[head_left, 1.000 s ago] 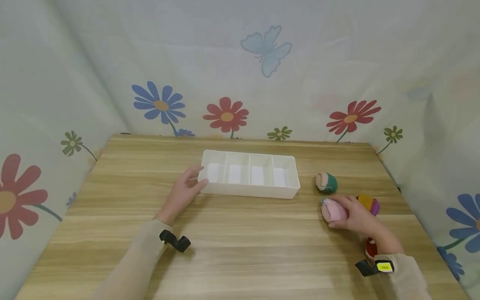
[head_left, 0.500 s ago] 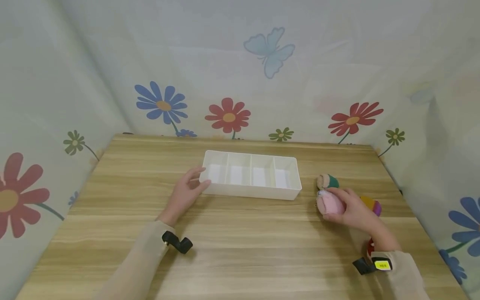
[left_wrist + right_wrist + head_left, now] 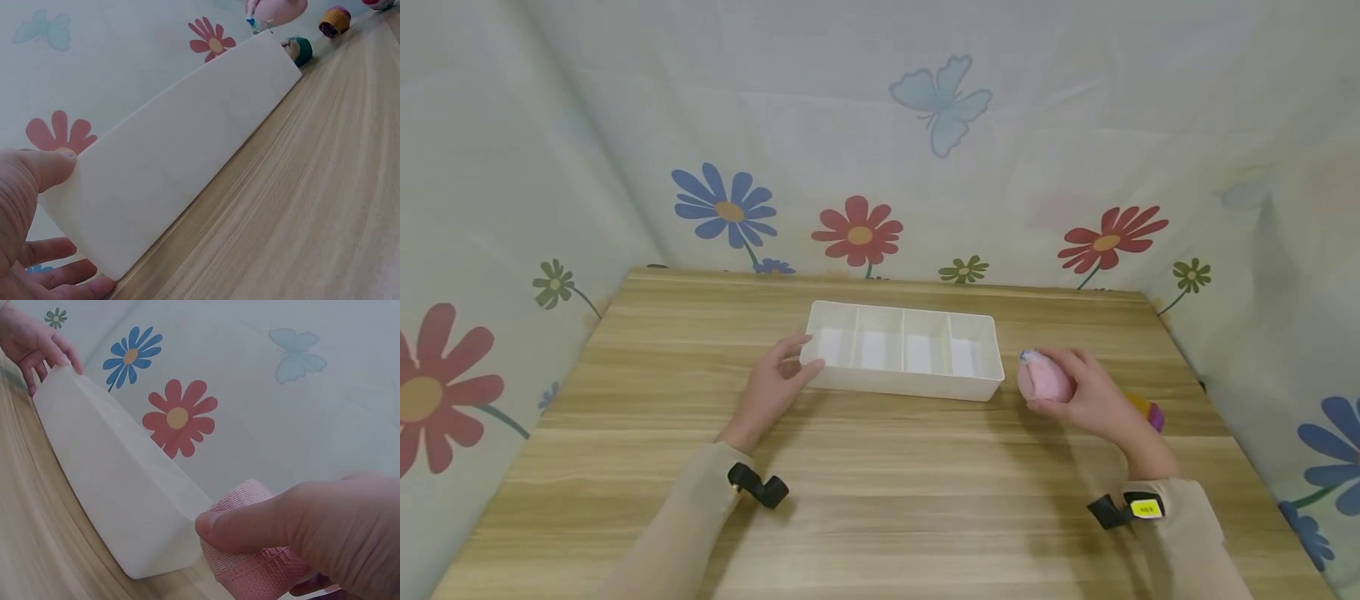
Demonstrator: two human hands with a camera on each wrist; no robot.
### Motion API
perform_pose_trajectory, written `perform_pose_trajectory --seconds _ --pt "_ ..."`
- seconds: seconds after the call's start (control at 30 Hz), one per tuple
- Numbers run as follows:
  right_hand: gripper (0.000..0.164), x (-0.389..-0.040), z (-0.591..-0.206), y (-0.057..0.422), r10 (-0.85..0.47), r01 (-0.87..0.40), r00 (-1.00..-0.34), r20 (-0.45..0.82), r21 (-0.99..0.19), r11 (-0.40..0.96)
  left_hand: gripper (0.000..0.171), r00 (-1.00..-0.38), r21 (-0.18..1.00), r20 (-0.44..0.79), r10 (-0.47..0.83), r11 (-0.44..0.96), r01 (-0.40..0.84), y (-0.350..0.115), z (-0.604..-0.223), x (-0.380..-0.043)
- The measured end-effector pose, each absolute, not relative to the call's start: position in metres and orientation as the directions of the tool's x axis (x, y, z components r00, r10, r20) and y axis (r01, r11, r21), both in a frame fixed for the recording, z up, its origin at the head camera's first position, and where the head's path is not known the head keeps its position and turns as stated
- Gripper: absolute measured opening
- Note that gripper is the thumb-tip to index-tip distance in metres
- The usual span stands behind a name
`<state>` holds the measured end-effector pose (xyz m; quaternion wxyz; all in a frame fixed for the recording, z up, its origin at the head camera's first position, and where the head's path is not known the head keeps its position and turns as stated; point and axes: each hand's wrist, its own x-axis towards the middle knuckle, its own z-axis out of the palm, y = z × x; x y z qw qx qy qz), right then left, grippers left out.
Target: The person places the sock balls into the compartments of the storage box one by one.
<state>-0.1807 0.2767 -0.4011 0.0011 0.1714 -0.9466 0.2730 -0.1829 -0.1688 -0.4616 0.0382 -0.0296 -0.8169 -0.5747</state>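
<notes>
My right hand (image 3: 1093, 396) holds a pink rolled-up sock (image 3: 1043, 377), thumb on the near side, raised off the table just past the right end of a white divided box (image 3: 902, 382). Ribbed knit shows on the pink sock (image 3: 240, 550) in the right wrist view. My left hand (image 3: 772, 387) steadies the box's left end, its thumb (image 3: 56, 167) at the top edge and the fingers around the end wall. White bottoms show in the box's compartments. A green and beige rolled sock (image 3: 300, 51) lies beyond the box in the left wrist view; the right hand hides it in the head view.
A yellow and purple rolled sock (image 3: 1150, 410) rests on the wooden table (image 3: 887, 500), partly behind the right hand. A red rolled sock (image 3: 378, 3) shows at the left wrist view's top edge. Flower-printed cloth (image 3: 775, 100) borders the table's back and sides.
My right hand has lifted the pink rolled sock and carried it left and away from me, toward the box's right end. The left hand stays at the box's left end.
</notes>
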Motion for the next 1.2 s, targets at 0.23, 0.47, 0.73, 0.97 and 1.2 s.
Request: perform_pose_trajectory --seconds 0.23,0.47,0.73,0.97,1.2 --pt "0.077 -0.191 -0.396 0.266 -0.348 -0.368 -0.927 0.139 -0.519 0.772 0.057 -0.997 0.943 0.083 -0.002 0.322 0.078 -0.170 -0.469 -0.188" --pt "0.075 -0.198 -0.396 0.257 -0.341 -0.370 -0.927 0.156 -0.528 0.765 0.058 -0.998 0.943 0.069 -0.001 0.325 0.065 -0.170 -0.467 -0.189" --pt "0.075 -0.203 -0.397 0.243 -0.314 -0.332 -0.940 0.133 -0.568 0.753 0.057 -0.999 0.943 0.050 0.003 0.330 0.049 -0.171 -0.468 -0.189" --pt "0.076 -0.211 -0.398 0.233 -0.341 -0.375 -0.925 0.170 -0.563 0.736 0.057 -0.999 0.948 0.046 0.002 0.317 0.044 -0.172 -0.471 -0.190" --pt "0.075 -0.218 -0.402 0.223 -0.346 -0.377 -0.924 0.166 -0.556 0.740 0.055 -0.998 0.952 0.055 -0.013 0.302 0.048 -0.173 -0.474 -0.188"
